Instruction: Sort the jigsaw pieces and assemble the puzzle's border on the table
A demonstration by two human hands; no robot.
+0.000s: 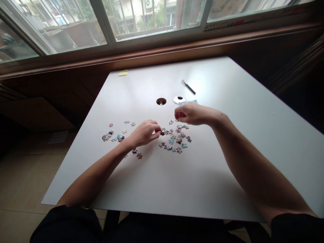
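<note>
Several small colourful jigsaw pieces (177,140) lie scattered on the white table (227,111), with another loose group (112,136) further left. My left hand (144,132) rests on the table and pinches a dark piece at its fingertips. Just above the pieces, my right hand (192,113) hovers with fingers curled; something reddish shows inside its grip, too small to name.
A round cable hole (161,101) and its loose white cover (179,99) sit beyond the hands. A pen (188,87) lies further back, and a yellow sticky note (123,73) at the far left corner. A bluish card (188,102) peeks from behind my right hand.
</note>
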